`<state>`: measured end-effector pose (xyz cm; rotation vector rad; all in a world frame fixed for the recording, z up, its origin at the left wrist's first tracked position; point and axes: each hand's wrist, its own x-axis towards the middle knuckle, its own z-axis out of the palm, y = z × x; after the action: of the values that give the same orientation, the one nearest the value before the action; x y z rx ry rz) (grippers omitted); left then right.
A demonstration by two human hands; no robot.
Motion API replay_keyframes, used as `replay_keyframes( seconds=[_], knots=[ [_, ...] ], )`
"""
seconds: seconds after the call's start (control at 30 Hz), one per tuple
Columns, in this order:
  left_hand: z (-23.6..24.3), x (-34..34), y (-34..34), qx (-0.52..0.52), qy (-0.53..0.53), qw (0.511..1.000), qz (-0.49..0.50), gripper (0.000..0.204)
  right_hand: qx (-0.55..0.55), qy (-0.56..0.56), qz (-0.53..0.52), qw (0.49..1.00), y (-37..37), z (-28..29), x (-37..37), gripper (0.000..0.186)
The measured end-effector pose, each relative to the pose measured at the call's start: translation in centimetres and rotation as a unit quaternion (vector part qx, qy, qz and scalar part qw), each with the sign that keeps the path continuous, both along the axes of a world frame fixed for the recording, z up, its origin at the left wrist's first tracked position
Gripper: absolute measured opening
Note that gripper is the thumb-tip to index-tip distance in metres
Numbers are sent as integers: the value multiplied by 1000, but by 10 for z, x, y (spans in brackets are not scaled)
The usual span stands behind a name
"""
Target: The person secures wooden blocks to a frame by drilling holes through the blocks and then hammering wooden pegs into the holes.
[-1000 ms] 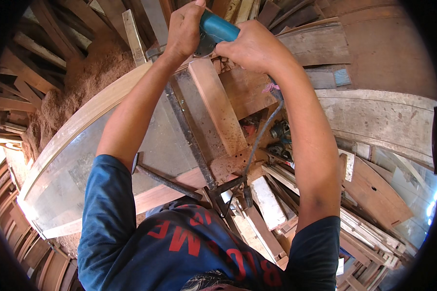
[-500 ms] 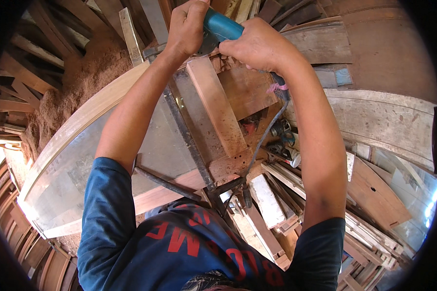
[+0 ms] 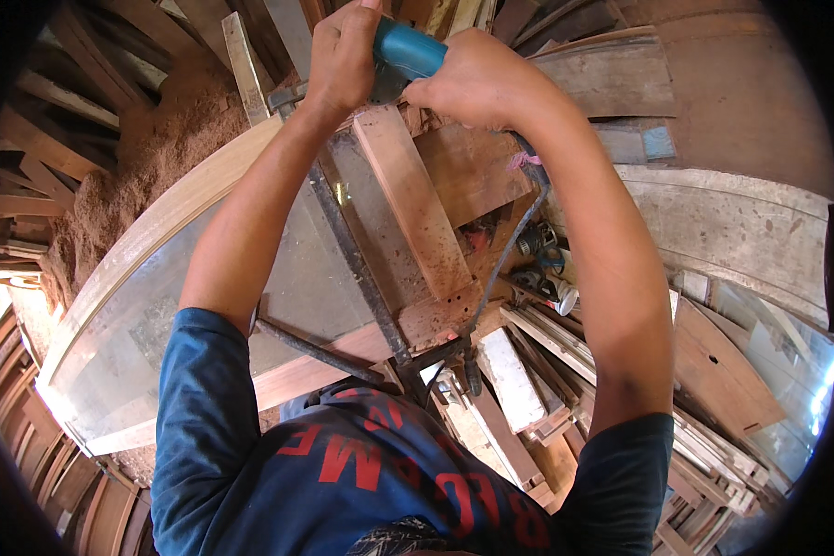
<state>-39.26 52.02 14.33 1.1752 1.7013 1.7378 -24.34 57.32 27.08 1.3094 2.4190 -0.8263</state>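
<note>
Teal power tool [image 3: 408, 51], hands gripping, plank [image 3: 412, 199] end

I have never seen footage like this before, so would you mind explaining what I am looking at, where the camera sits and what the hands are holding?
The camera is worn on a person's head and looks down, so the round, bent edges come from its wide lens. The two bare forearms come up from the lower edge, above a dark blue shirt.

Both hands grip a blue power tool near the top of the picture: the left hand is on its left side, the right hand on its right. A dark cable hangs down beneath the right arm.

Under the tool lies a reddish wooden board on a dark metal frame. To the left are a pale curved wooden frame and a heap of sawdust. Stacked timber offcuts lie to the right.
</note>
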Motion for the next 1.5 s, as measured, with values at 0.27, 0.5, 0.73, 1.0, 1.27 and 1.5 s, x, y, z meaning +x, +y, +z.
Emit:
replay_keyframes(
  seconds=[0.27,0.5,0.73,1.0,1.27,1.5],
  knots=[
    [-8,2,5,10,26,1000,-6,56,-15,11,-9,1000,3,-5,5,39],
    [-8,7,1,11,12,1000,-7,60,8,16,13,1000,4,-16,6,36],
    [-12,11,0,46,26,999,-10,52,-7,-2,-24,1000,0,-16,8,37],
    [-12,14,0,36,-1,999,-23,51,4,25,-62,998,-3,-30,13,44],
    [-24,16,-5,-40,-78,996,-21,53,-25,20,-96,995,-14,-37,14,39],
    [21,22,-1,-14,-78,997,-3,54,-45,70,-87,993,-4,-22,19,30]
  ],
)
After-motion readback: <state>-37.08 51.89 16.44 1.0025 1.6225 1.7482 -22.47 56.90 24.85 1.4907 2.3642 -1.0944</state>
